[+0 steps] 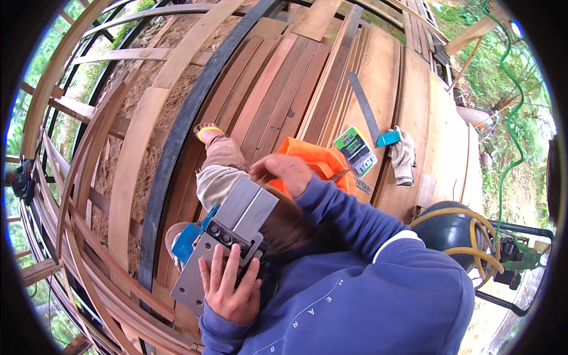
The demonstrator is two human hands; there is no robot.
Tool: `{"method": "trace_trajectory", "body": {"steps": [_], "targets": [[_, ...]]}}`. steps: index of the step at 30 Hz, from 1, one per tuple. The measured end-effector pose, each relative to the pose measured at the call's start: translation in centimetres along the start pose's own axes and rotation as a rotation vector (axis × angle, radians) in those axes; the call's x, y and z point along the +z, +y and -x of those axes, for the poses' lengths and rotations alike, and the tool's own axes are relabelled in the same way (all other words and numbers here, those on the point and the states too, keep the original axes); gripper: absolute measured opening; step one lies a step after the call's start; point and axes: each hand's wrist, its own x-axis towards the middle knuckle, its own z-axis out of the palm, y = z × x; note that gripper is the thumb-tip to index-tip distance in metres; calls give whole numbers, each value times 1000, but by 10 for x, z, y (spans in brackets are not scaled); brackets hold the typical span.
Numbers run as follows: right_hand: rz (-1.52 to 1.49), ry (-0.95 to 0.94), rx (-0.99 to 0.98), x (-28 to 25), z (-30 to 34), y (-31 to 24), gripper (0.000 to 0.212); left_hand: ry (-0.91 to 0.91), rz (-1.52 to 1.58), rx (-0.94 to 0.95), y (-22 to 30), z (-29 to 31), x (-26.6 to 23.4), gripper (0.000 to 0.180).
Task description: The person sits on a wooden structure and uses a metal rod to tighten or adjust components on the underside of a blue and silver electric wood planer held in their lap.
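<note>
A power planer (192, 263) with a teal body lies upturned across my lap, its grey metal sole facing up. My left hand (229, 290) rests on that sole with the fingers stretched out and slightly spread. Above my bent leg, my right hand (287, 171) is blurred by motion, so its fingers cannot be read clearly. Just beyond it lies an orange cloth (313, 155). A green and white package (355, 151) sits at the cloth's right edge, near a small flat metal piece (362, 187).
A try square (365, 106) with a teal handle lies by a work glove (403, 160) on the wooden planks (284, 89). At right stands a black tank (445, 228) with a yellow hose (476, 236). A green hose (513, 118) hangs beyond. Left is a dark beam (192, 112).
</note>
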Motion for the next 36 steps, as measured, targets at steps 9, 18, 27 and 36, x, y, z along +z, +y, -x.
{"method": "trace_trajectory", "body": {"steps": [9,18,27,36], "targets": [[1241,914,163,-236,96,-14,16,-31,48,47,-9,-15,-17,38],[1529,290,548,-87,112,48,30,111,295,17,-18,-10,-19,34],[1066,514,370,-131,131,84,14,268,33,-346,-38,5,-16,54],[146,352,58,-75,81,-104,47,177,58,-121,-17,3,-11,52]]}}
